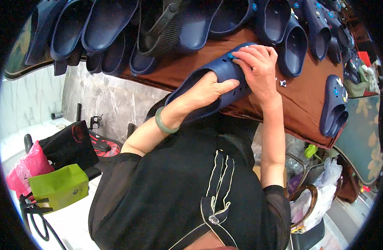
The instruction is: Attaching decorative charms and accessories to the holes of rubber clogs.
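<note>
Nearest, the left forearm [138,139], wearing a pale green bangle [159,123], is slanting far and right; the right forearm [273,137] is running nearly straight away from the body. The left hand [206,92] is gripping the navy clog [227,69], fingers going out of sight inside the foot opening, thumb lying over the upper. The right hand [258,64] is poising thumb and forefinger close together at a blue charm [230,55]; whether they are gripping it cannot be told. The clog is being held at the near edge of the brown tabletop [302,106], toe pointing far right, long axis running diagonally from near left. The right hand is hiding part of the toe. To its right, a small white charm [282,83] is lying on the tabletop; more dark-blue clogs [293,52] are lining the far side, several being cut off at the upper edge of view.
</note>
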Motion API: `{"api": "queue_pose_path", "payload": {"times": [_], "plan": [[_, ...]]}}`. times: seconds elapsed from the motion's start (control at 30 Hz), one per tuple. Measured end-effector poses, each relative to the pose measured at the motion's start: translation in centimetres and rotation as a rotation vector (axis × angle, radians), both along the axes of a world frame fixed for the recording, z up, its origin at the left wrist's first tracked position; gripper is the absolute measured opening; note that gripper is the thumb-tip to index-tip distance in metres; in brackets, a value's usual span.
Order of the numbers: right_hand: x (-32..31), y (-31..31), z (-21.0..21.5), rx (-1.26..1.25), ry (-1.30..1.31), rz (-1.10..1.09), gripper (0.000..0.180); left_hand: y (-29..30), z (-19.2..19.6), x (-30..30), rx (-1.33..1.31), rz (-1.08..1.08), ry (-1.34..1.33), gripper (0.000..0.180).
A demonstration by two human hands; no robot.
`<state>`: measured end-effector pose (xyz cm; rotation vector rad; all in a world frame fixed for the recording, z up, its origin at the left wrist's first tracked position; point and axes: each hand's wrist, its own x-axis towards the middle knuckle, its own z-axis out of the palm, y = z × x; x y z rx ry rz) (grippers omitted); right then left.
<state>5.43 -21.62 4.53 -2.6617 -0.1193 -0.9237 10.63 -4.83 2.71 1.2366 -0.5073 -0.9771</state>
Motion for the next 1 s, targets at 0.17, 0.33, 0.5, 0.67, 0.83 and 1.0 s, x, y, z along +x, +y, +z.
{"api": "queue_pose_path", "payload": {"times": [0.17,0.33,0.5,0.67,0.83,1.0], "plan": [[-0.2,-0.4,2.2,-0.164,0.172,0.055,0.019,-0.1,-0.2,0.2,-0.005,-0.029,0.014,0.042],[-0.3,-0.7,3.0,-0.204,0.323,0.129,0.024,-0.2,-0.7,0.1,-0.020,-0.034,0.039,0.040],[0.0,-0.2,3.5,-0.347,0.382,0.108,0.025,-0.4,-1.1,-0.1,-0.054,-0.044,0.088,0.038],[0.2,0.8,2.1,-0.427,0.280,0.034,0.009,-0.4,-0.3,-0.2,-0.003,0.003,0.006,0.039],[-1.7,0.5,-0.2,-0.342,0.130,-0.065,0.018,-0.5,0.4,-0.2,0.019,0.054,0.031,0.031],[-7.3,-4.5,-3.2,0.059,-0.080,-0.426,0.009,-0.1,0.9,0.1,0.133,0.014,0.123,0.043]]}}
